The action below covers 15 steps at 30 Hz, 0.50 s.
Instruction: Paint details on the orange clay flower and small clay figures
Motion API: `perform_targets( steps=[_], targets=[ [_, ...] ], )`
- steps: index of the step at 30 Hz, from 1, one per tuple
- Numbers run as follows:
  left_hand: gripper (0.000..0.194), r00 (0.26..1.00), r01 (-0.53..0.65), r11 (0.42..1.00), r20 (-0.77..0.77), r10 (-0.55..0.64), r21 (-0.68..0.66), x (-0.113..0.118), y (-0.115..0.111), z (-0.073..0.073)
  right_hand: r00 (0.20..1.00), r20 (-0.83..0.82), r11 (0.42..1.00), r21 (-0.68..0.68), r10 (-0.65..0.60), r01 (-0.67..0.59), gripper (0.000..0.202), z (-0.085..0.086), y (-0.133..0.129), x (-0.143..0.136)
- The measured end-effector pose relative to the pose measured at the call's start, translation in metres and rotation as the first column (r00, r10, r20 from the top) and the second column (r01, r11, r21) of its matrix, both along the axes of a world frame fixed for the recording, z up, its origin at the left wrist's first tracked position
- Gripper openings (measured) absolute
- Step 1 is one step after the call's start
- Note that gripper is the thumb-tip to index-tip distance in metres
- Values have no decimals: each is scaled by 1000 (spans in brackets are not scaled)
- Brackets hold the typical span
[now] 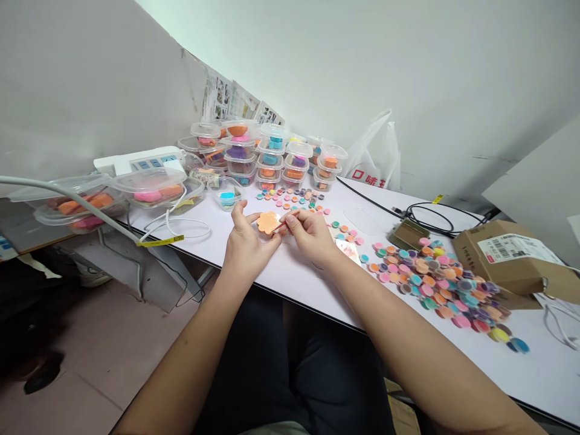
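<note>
My left hand (247, 244) pinches a light-orange flower-shaped piece (268, 223) with scalloped edges by its rim, above the near part of the table. My right hand (310, 234) is closed on a thin red paintbrush (283, 225), whose end reaches the flower's right edge. Whether the tip touches the surface I cannot tell. Small round paint pots (296, 198) in many colours lie in strips just beyond both hands. Partly behind my right forearm, a white card (348, 251) with pinkish marks rests on the table.
Stacked clear tubs (269, 160) with coloured pieces stand at the back. More paint pots (446, 284) are heaped at right, near an open cardboard box (512, 260) and a coiled black cable (428, 214). At left are a power strip (136, 160), more tubs (151, 184) and white cables.
</note>
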State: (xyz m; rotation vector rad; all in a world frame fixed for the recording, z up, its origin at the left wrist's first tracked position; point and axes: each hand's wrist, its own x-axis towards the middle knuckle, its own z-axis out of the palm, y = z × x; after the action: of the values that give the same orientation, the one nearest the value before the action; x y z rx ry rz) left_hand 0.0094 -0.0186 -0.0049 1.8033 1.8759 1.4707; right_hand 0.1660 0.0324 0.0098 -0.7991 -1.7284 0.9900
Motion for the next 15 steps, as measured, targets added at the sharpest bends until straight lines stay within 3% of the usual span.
perform_targets(
  steps=[5, 10, 15],
  targets=[
    [91, 1000, -5, 1000, -4, 5, -3, 0, 1, -1, 998, 7, 998, 11, -62, 62, 41, 1, 2, 0],
    [90, 1000, -3, 1000, -13, 3, -7, 0, 0, 0, 1000, -25, 1000, 10, -13, 13, 41, 1, 2, 0],
    [91, 1000, -8, 1000, -22, 8, 4, 1, -1, 0, 996, -50, 997, -24, -73, 72, 42, 0, 4, 1]
  ],
)
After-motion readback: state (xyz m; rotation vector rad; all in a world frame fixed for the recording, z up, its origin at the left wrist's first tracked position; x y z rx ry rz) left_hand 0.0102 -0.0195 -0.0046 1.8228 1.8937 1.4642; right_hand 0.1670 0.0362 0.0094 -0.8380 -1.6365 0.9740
